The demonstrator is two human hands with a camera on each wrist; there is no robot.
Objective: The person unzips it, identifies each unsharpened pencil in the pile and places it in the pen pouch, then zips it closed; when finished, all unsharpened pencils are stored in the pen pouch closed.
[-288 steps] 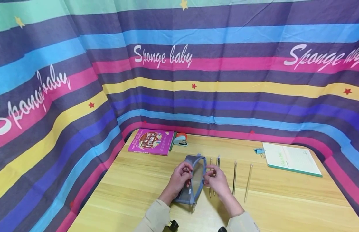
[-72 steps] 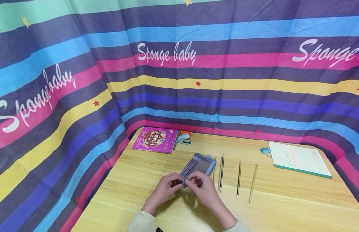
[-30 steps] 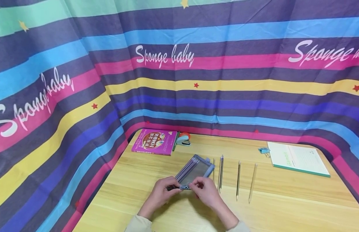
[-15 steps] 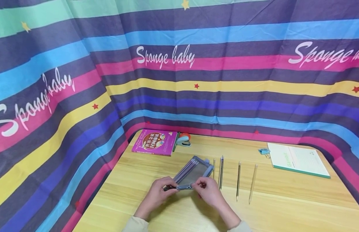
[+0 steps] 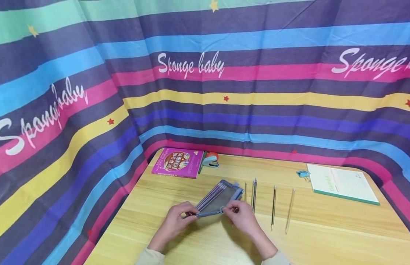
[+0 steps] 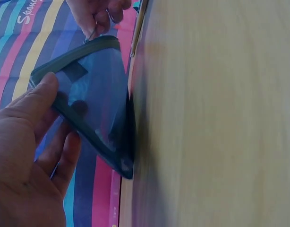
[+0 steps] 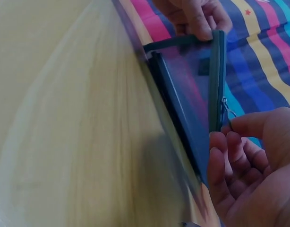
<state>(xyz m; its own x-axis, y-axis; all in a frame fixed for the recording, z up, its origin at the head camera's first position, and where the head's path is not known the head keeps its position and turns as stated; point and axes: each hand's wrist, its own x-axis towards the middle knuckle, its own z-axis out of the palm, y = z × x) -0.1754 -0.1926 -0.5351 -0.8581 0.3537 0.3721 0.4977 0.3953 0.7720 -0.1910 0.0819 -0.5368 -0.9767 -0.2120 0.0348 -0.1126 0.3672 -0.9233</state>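
A blue-grey mesh pencil pouch (image 5: 221, 201) is tilted up off the table at its near end, with several pencils (image 5: 209, 197) showing inside along its left side. My left hand (image 5: 176, 219) pinches the pouch's near left corner; in the left wrist view the thumb (image 6: 49, 82) lies on the dark edging. With finger and thumb my right hand (image 5: 242, 217) pinches the ring of the zipper pull (image 7: 225, 101), part way along the zipped near edge. The zipper between the hands looks closed.
Several loose pencils (image 5: 273, 208) lie right of the pouch. At the back left are a purple book (image 5: 179, 163), a stapler (image 5: 211, 161) and red tape (image 5: 212, 154). A notepad (image 5: 345, 184) and blue binder clip (image 5: 303, 173) lie right. A striped curtain (image 5: 257, 99) surrounds the table (image 5: 324, 235).
Earliest, both hands held the pouch's mouth apart. Later they met at its near corner; since then the right hand has drawn the zipper pull rightward, away from the left hand.
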